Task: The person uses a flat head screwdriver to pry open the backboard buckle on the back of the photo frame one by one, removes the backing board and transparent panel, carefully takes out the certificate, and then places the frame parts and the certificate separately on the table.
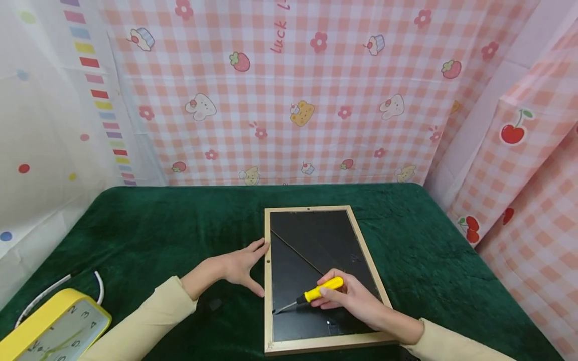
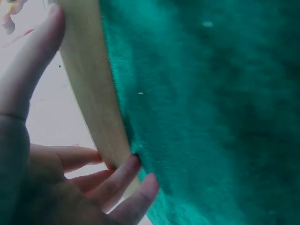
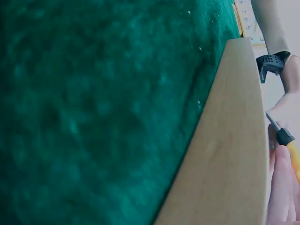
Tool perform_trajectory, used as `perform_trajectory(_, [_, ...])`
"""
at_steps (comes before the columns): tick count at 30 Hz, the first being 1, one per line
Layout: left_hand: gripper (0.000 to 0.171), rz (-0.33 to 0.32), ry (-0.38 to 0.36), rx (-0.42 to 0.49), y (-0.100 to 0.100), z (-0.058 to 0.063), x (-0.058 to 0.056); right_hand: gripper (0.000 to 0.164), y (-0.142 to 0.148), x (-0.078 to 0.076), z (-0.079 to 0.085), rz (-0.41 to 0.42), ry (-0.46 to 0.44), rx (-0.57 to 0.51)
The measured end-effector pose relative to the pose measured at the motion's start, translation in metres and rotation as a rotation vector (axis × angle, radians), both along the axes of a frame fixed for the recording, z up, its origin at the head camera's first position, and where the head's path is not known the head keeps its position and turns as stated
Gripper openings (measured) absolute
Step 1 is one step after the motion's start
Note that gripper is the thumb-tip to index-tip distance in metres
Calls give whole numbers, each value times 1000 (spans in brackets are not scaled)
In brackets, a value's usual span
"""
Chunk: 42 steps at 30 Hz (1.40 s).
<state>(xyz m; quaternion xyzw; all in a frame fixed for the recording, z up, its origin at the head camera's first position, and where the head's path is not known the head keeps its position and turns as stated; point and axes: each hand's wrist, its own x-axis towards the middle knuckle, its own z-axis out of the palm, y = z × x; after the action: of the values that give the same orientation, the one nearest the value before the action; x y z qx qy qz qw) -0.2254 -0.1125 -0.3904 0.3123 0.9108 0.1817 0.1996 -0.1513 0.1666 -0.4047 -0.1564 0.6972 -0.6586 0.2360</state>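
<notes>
One frame point(image 1: 269, 321) reaches near the desk's point(image 1: 451, 281) far edge. The right hand point(image 1: 349, 299) grips a screwdriver point(image 1: 324, 289), apparently prying; the left hand point(image 1: 239, 268), fingers spread, touches wood. Next likely needs steady leverage.

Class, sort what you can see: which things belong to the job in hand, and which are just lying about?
In the job:
Yellow-handled screwdriver, held in the right hand
Wooden frame, its left side touched by the left hand
Black panel inside it

Lying about:
Yellow clock
White cord-like thing beside it
</notes>
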Motion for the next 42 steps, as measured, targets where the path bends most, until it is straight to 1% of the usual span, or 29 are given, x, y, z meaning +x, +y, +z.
perform_trajectory(3, [111, -6, 24, -3, -1, -2, 0, 37, -2, 0, -2, -24, -42, -14])
perform_trajectory(6, [111, -11, 46, -5, -2, -3, 0, 40, -4, 0, -2, -49, -58, -19])
perform_trajectory(12, [110, -11, 77, -14, -2, -3, -1, 40, -8, 1, 0, -70, -29, -21])
perform_trajectory(16, [109, -9, 92, -30, -3, -3, -1, 39, -9, 3, 1, -66, 19, -14])
perform_trajectory(21, [109, -14, 90, -30, -3, -4, -2, 37, -7, 5, -1, -49, 72, -5])
perform_trajectory(24, [109, -13, 87, -26, -2, -4, -1, 36, -6, 6, -3, -52, 71, -20])
perform_trajectory(27, [110, -6, 83, -21, -2, -4, -1, 35, -5, 5, -4, -56, 50, -35])
perform_trajectory(31, [110, 0, 78, -22, -2, -4, 0, 36, -4, 4, -5, -42, 40, -26])
perform_trajectory(35, [110, 0, 74, -26, -1, -3, 0, 36, -1, 3, -4, -33, 63, -8])
perform_trajectory(42, [110, 3, 71, -24, -2, -2, 0, 32, 0, 4, -7, 3, 88, -16])
